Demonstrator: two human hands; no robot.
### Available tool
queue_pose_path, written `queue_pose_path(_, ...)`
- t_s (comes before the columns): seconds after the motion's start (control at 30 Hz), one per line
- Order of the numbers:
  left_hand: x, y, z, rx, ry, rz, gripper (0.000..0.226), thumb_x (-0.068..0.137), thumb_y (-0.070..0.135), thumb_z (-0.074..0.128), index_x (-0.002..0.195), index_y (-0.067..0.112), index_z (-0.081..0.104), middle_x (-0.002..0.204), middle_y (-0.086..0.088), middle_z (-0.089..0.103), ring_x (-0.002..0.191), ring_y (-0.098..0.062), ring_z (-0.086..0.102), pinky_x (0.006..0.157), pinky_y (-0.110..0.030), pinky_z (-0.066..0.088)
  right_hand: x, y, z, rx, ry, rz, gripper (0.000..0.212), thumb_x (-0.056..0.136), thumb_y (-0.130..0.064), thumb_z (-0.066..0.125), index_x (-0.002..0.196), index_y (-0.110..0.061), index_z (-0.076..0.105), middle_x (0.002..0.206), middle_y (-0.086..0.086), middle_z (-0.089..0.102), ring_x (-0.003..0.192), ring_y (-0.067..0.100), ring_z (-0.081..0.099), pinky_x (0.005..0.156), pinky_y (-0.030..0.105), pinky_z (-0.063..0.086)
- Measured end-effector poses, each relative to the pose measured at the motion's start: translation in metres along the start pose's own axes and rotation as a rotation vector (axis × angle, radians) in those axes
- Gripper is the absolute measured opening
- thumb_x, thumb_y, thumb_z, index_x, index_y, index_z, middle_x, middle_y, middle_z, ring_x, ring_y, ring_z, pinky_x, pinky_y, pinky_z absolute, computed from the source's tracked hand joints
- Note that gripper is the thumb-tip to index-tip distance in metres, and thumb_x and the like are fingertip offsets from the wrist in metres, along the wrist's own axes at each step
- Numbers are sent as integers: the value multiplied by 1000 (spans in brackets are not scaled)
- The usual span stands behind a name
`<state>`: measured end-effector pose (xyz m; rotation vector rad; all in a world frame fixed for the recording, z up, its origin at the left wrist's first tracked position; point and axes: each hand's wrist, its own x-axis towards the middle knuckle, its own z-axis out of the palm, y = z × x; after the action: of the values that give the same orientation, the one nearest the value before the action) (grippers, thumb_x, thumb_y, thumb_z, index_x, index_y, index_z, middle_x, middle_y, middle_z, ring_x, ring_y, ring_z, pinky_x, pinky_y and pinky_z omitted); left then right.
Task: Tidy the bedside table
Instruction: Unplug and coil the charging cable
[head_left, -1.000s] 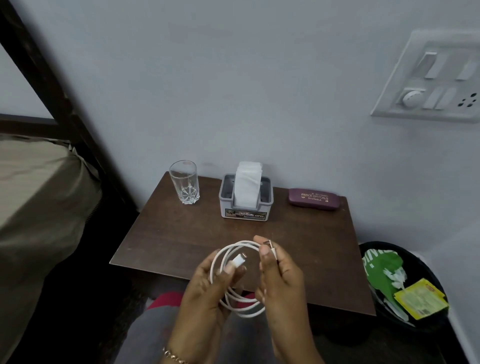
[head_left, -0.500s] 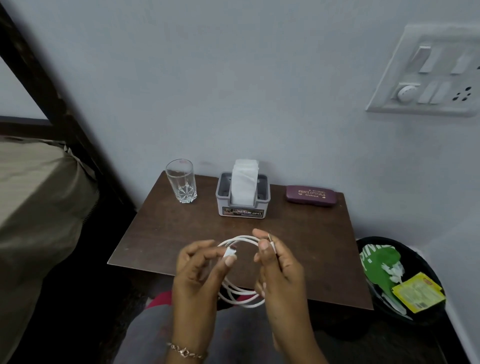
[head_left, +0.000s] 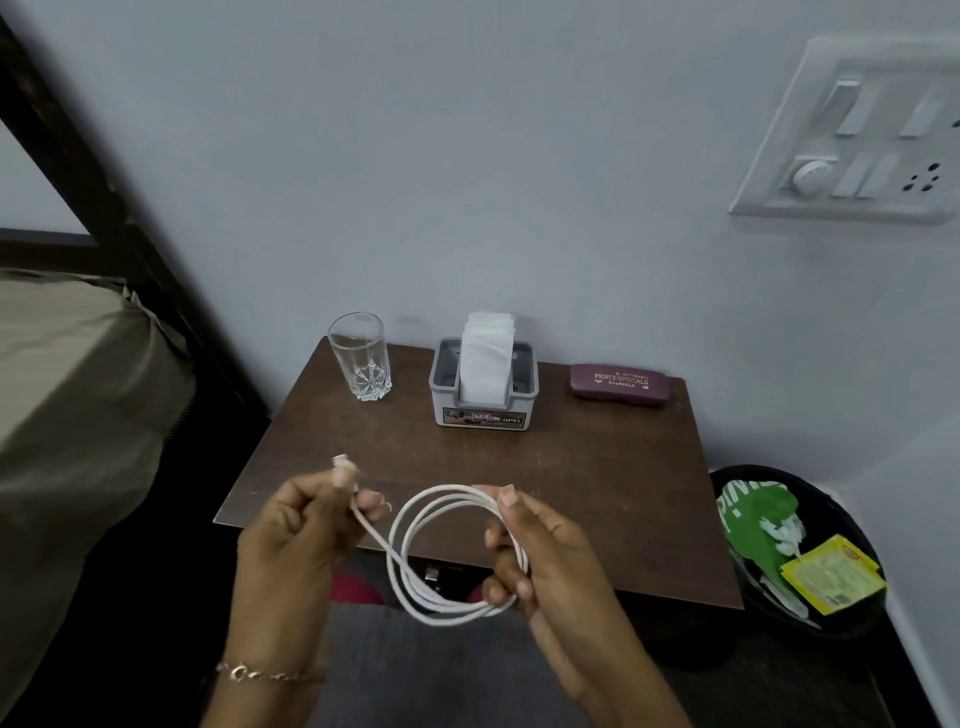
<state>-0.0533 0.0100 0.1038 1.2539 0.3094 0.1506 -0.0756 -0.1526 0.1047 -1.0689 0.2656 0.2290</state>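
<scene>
Left hand (head_left: 306, 525), bracelet at wrist, pinches one plug end of a white charging cable (head_left: 447, 551), lifted above the near table (head_left: 597, 483) edge. Right hand (head_left: 540, 551) closed on the coiled loops, held over the table's front edge. Farther back, along the wall: empty drinking glass (head_left: 361, 356) at left, grey tissue holder (head_left: 483, 384) at centre, maroon spectacle case (head_left: 619, 383) at right. Black waste bin (head_left: 810, 618) with wrappers stands right of the table.

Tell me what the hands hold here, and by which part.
Both hold the white cable: the right hand grips the coiled loops at their side, and the left hand pinches the free end just behind its plug.
</scene>
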Motion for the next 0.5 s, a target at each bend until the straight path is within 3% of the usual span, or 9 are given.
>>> queue_pose_path(0.07, 6, -2, 0, 174, -71, -39, 54, 47, 63, 76, 70, 16, 65, 62, -1, 68, 60, -14, 60, 59, -25, 52, -2, 1, 0, 6, -62, 19, 29, 93, -27, 48, 102, -8, 69, 70, 1, 51, 38, 3, 26, 39, 18, 33)
queue_pose_path(0.1, 6, -4, 3, 212, -107, -87, 51, 50, 63, 75, 70, 17, 67, 64, -1, 66, 61, -17, 57, 56, -27, 49, -2, 2, 1, 36, -89, 23, 30, 92, -27, 48, 103, -7, 69, 70, 1, 53, 37, 2, 25, 38, 17, 31)
queue_pose_path(0.27, -9, -20, 22, 80, -197, -406, 25, 87, 32, 52, 93, 9, 62, 74, -7, 69, 52, -18, 67, 47, -27, 56, 1, 3, 1, 19, -12, -24, 32, 89, -30, 49, 108, -10, 63, 70, 6, 59, 39, 3, 28, 39, 15, 31)
queue_pose_path(0.4, -23, -23, 28, 112, -256, -463, 40, 90, 34, 45, 86, -1, 63, 57, -14, 62, 42, -20, 60, 44, -25, 52, 5, 5, 1, -35, 124, -54, 26, 91, -30, 49, 87, -11, 66, 59, 1, 61, 38, 6, 35, 39, 20, 34)
queue_pose_path(0.5, -29, -24, 32, 147, -270, -443, 55, 85, 46, 42, 72, -5, 59, 51, -13, 49, 43, -19, 54, 50, -28, 50, 10, 6, 1, -178, 254, -99, 25, 92, -25, 52, 79, -14, 69, 54, -3, 58, 40, 5, 39, 41, 19, 37)
